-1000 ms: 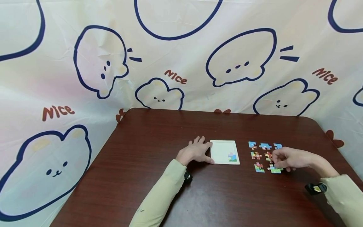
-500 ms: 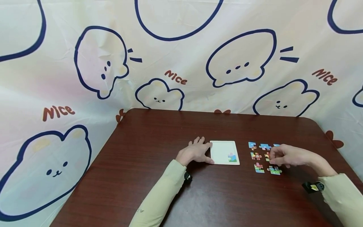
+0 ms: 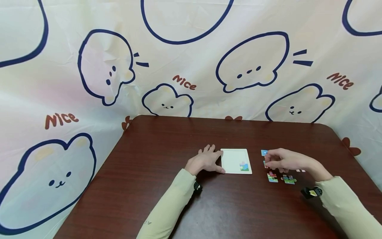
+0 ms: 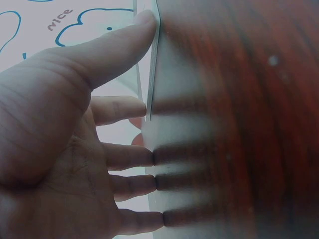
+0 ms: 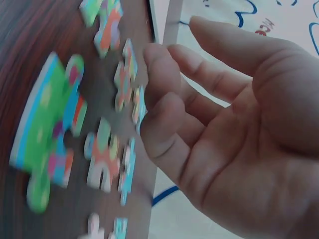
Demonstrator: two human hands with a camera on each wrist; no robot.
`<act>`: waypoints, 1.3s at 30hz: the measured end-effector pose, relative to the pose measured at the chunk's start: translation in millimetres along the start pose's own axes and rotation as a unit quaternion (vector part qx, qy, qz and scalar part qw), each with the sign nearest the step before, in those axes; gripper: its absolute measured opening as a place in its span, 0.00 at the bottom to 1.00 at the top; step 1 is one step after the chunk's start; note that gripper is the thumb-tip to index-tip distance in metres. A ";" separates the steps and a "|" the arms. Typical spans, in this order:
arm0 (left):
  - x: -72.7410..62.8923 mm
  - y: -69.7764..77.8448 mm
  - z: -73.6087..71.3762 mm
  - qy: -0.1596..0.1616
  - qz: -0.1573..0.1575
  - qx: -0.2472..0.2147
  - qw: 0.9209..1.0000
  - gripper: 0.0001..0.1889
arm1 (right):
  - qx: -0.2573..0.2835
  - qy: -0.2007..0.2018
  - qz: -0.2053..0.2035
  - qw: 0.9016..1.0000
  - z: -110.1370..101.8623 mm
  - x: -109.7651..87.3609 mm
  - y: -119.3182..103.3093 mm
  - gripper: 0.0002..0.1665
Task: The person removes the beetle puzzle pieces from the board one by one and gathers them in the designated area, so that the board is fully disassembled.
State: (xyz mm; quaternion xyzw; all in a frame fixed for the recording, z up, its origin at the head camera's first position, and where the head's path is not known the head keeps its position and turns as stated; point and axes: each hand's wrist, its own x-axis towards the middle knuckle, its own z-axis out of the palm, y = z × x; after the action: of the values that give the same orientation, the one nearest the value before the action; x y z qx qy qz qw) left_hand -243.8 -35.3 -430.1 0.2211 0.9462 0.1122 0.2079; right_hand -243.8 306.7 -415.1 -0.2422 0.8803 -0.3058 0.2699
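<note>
My left hand (image 3: 204, 161) rests on the table with fingers spread and straight. Its thumb and index finger touch the left edge of a white puzzle tray (image 3: 231, 157), whose thin side (image 4: 153, 64) shows in the left wrist view. One blue, green and pink jigsaw piece (image 3: 244, 166) lies in the tray's lower right corner. Over the loose pieces hovers my right hand (image 3: 287, 161), fingers loosely bent, with nothing visible between thumb and fingertips. Beneath it lie several jigsaw pieces, among them a green-edged one (image 5: 37, 129) and a middle one (image 5: 103, 162). The hand hides part of them in the head view.
Two bottom-row pieces, a left one (image 3: 272, 177) and a right one (image 3: 288, 179), lie nearest me. The brown wooden table (image 3: 167, 139) reaches back to a cartoon-printed cloth (image 3: 206, 99). Dark devices sit at the left wrist (image 3: 197, 186) and right wrist (image 3: 311, 192).
My right hand has moved left across the loose pieces, from the right column toward the left one, uncovering the bottom-row piece on the right. The left hand and tray stay put.
</note>
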 end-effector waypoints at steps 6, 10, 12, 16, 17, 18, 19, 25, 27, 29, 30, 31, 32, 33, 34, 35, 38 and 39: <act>0.3 -0.9 0.5 0.001 -0.001 -0.002 1.000 0.45 | -0.001 0.014 -0.014 1.000 5.7 15.3 -7.5 0.14; 0.5 -0.7 0.6 -0.001 0.001 0.002 1.000 0.45 | -0.001 0.018 -0.025 1.000 11.6 23.0 -10.9 0.16; 0.2 -0.6 0.4 -0.001 0.001 0.002 1.000 0.45 | 0.004 0.018 -0.028 0.999 14.8 26.5 -12.4 0.16; -0.4 -0.4 -0.2 0.000 0.003 -0.001 1.000 0.44 | 0.009 0.019 -0.028 0.999 20.8 32.7 -14.3 0.16; -0.6 -0.3 -0.3 0.000 0.003 -0.003 1.000 0.44 | 0.010 0.019 -0.028 0.999 22.0 34.1 -14.7 0.16; -0.6 -0.1 -0.4 0.000 0.004 -0.003 1.000 0.44 | 0.010 0.018 -0.027 0.999 23.2 35.6 -15.1 0.15; -0.7 0.0 -0.5 0.000 0.004 -0.003 1.000 0.44 | 0.010 0.017 -0.026 0.999 24.3 37.1 -15.5 0.15; -1.1 0.2 -0.5 0.001 0.002 -0.003 1.000 0.44 | 0.009 0.008 -0.036 0.999 28.4 44.2 -20.1 0.13; -1.3 0.0 -0.3 0.001 0.003 -0.003 1.000 0.44 | 0.009 0.007 -0.041 0.999 29.5 46.0 -22.1 0.13; -1.2 -0.3 0.2 0.001 0.003 -0.002 1.000 0.44 | 0.005 0.007 -0.044 0.999 30.6 48.1 -24.1 0.14; -1.3 -0.4 0.2 0.002 0.003 -0.002 1.000 0.44 | 0.004 0.007 -0.045 0.999 31.0 49.3 -25.0 0.15; -1.4 -0.3 0.3 0.002 0.003 -0.002 1.000 0.44 | 0.003 0.008 -0.045 0.999 31.5 50.5 -25.8 0.15; -1.6 -0.2 0.2 0.003 0.002 -0.003 1.000 0.44 | 0.001 0.008 -0.045 0.999 31.9 51.7 -26.6 0.16; -1.7 -0.2 0.2 0.003 0.002 -0.002 1.000 0.44 | -0.001 0.009 -0.044 0.999 32.3 52.8 -27.2 0.16; -1.7 -0.2 0.3 0.004 0.002 -0.002 1.000 0.44 | -0.002 0.009 -0.041 0.999 32.6 53.9 -27.7 0.16; -1.7 -0.2 0.2 0.004 0.002 -0.002 1.000 0.44 | -0.003 0.008 -0.039 0.999 32.8 55.0 -28.1 0.16; -1.6 -0.2 0.0 0.002 0.003 -0.002 1.000 0.44 | -0.007 0.006 -0.035 0.999 33.1 57.4 -29.0 0.16; -1.4 -0.4 0.0 0.003 0.003 -0.001 1.000 0.44 | -0.008 0.006 -0.034 0.999 33.2 58.1 -29.4 0.16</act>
State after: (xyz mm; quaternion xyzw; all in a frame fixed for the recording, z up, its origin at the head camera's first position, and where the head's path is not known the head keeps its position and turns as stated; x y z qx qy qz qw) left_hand -242.8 -36.2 -429.8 0.2237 0.9459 0.1144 0.2052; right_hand -258.2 238.4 -436.7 -0.2725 0.8756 -0.3090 0.2522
